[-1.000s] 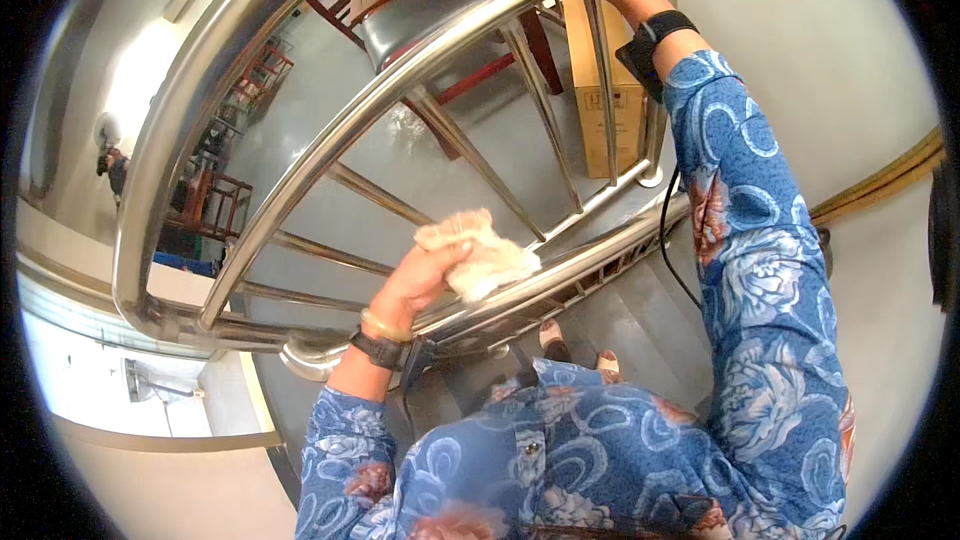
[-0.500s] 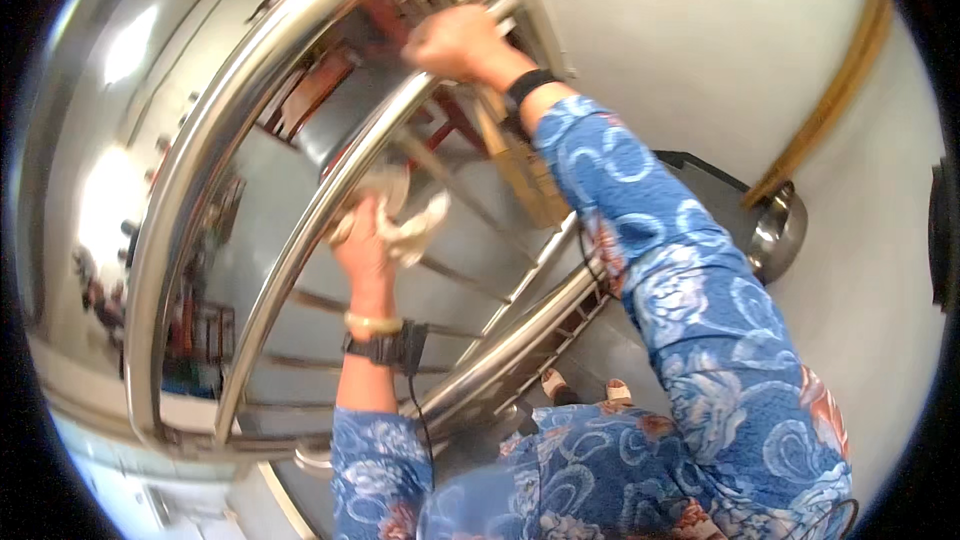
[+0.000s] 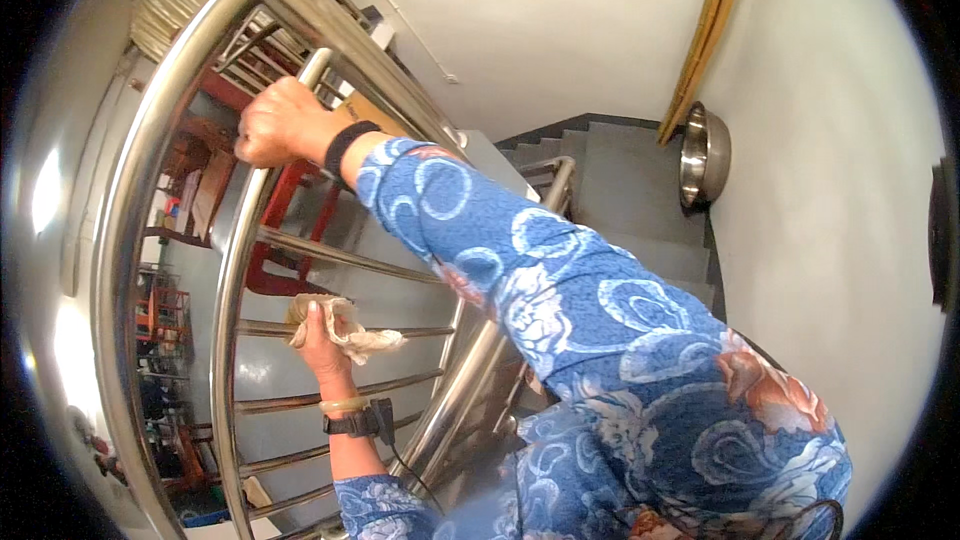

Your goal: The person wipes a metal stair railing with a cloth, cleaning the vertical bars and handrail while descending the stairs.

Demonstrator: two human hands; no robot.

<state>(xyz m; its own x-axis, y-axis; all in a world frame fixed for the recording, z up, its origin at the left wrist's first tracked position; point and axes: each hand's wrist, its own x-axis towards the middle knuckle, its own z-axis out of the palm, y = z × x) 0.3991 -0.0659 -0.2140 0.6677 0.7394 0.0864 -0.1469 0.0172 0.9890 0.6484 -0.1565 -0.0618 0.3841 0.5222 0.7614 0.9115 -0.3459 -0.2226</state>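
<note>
Head view | left hand [image 3: 322,332] presses cloth [image 3: 345,332] on horizontal baluster bar [image 3: 410,333] | right hand [image 3: 282,123] grips upright rail [image 3: 235,270]

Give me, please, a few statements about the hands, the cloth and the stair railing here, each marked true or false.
1. The left hand presses a crumpled beige cloth against a crossbar of the steel railing. True.
2. The right hand hangs free, away from the railing. False: it grips a railing bar up high, fingers closed around it.
3. A metal bowl hangs on the white wall beside the stairs. True.
4. The left wrist is bare. False: it wears a pale bangle and a black watch.
5. The right arm wears a plain grey sleeve. False: the sleeve is blue with a pale swirl and flower pattern.
</note>
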